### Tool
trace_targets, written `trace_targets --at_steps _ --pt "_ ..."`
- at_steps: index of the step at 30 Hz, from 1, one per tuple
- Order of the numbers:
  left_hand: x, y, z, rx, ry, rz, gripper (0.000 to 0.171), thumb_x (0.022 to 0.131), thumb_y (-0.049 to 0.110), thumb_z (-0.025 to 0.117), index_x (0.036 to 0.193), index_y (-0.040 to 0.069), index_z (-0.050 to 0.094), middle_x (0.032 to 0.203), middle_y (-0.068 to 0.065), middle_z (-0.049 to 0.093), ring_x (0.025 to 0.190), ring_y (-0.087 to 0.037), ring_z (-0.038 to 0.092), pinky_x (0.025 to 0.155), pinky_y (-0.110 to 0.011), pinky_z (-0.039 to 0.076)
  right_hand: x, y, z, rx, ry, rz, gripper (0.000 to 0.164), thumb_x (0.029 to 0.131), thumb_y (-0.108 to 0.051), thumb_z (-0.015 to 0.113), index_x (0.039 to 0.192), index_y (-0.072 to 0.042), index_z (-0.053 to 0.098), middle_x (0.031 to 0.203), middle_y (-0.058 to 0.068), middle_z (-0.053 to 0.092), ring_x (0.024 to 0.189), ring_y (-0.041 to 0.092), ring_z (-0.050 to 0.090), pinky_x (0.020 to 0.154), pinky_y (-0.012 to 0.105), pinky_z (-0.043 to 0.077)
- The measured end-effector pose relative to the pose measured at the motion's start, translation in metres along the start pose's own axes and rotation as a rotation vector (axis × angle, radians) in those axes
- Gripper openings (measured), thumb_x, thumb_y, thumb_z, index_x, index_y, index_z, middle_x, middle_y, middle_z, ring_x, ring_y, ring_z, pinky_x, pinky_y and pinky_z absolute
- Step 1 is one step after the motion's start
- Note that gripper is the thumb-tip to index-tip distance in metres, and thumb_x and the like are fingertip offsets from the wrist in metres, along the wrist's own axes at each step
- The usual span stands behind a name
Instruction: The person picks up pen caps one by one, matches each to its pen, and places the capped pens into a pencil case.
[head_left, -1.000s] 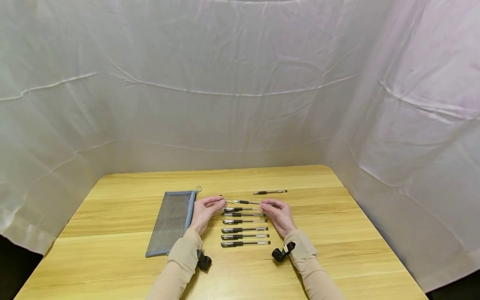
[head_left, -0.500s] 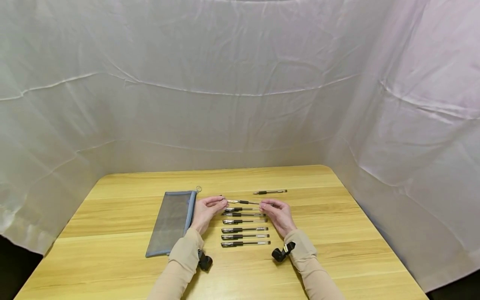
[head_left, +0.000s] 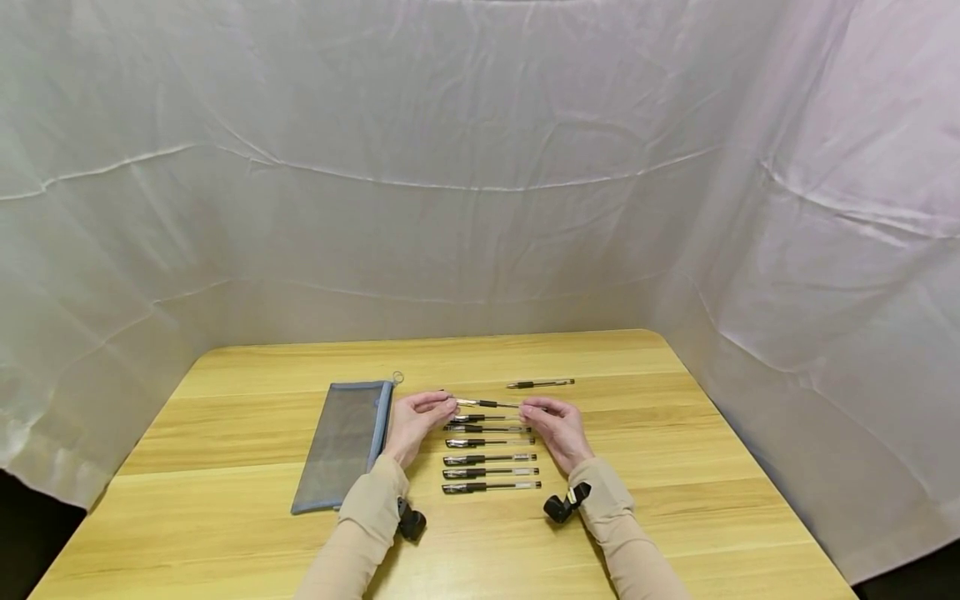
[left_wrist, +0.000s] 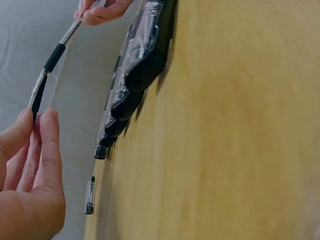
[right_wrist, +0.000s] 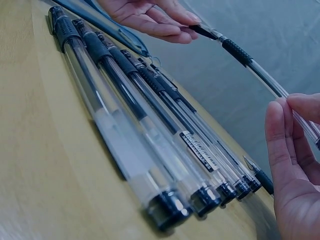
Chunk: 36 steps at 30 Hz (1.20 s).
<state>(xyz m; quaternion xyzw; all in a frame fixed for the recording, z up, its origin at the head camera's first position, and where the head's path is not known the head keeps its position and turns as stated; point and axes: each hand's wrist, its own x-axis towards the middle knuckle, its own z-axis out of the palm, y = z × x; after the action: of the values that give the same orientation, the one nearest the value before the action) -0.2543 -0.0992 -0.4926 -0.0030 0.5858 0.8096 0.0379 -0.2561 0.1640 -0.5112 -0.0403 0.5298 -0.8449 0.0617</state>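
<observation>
Pen of clear plastic with a ribbed black grip point(head_left: 487, 404) is raised between the person's two hands, just beyond a row of similar pens. The left hand point(head_left: 412, 425) pinches the pen near its end on the grip side, thumb against fingertips; the right hand point(head_left: 557, 429) pinches the clear barrel toward the other end, its fingers close together.

Eight pens show in all: the one held, six in the row of clear-barrelled, black-gripped pens point(head_left: 476, 459) lying roughly parallel with their grips toward the left, and one clear uncapped pen with a black grip point(head_left: 534, 384) farther back, apart from the row. A label printed in black and white point(right_wrist: 198, 151) shows on one barrel in the row. One flat grey mesh pouch with blue edging point(head_left: 337, 446) lies left of the row (the left arm passes over its near corner), with one small metal ring point(head_left: 398, 377) at its far corner.

All of this rests on, or is held over, a pale yellow wood-grain table point(head_left: 697, 500), and creased grey-white fabric hangings point(head_left: 465, 242) stand behind it and at both sides.
</observation>
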Motion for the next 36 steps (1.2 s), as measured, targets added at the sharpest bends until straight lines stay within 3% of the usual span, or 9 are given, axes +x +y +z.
trace_targets --at_steps 23,31,36 --pt "-0.0038 -0.0005 0.0001 0.03 -0.055 0.015 0.033 0.088 -0.009 0.069 0.117 -0.023 0.06 0.087 -0.01 0.078 0.077 -0.015 0.076 0.078 -0.027 0.063 0.0002 0.0008 0.0045 -0.015 -0.005 0.001 0.028 0.087 0.012 0.066 0.09 -0.014 0.076 0.089 0.002 0.077 0.08 0.013 0.073 0.081 0.025 0.062" --pt "-0.0047 -0.0017 -0.0011 0.08 -0.029 0.021 0.023 0.087 -0.006 0.072 0.107 -0.017 0.067 0.083 -0.006 0.078 0.074 -0.014 0.075 0.077 -0.029 0.064 0.0013 -0.0019 0.0072 -0.027 -0.034 0.002 0.023 0.088 0.01 0.068 0.092 -0.011 0.076 0.087 0.003 0.076 0.078 0.014 0.071 0.082 0.027 0.062" --pt "-0.0053 -0.001 -0.0019 0.096 -0.035 0.016 0.021 0.088 -0.005 0.072 0.107 -0.015 0.068 0.084 -0.005 0.078 0.075 -0.014 0.075 0.079 -0.032 0.064 0.0017 -0.0019 0.006 -0.088 -0.02 0.007 0.017 0.085 0.005 0.073 0.101 -0.001 0.074 0.088 0.004 0.077 0.078 0.014 0.072 0.082 0.028 0.062"
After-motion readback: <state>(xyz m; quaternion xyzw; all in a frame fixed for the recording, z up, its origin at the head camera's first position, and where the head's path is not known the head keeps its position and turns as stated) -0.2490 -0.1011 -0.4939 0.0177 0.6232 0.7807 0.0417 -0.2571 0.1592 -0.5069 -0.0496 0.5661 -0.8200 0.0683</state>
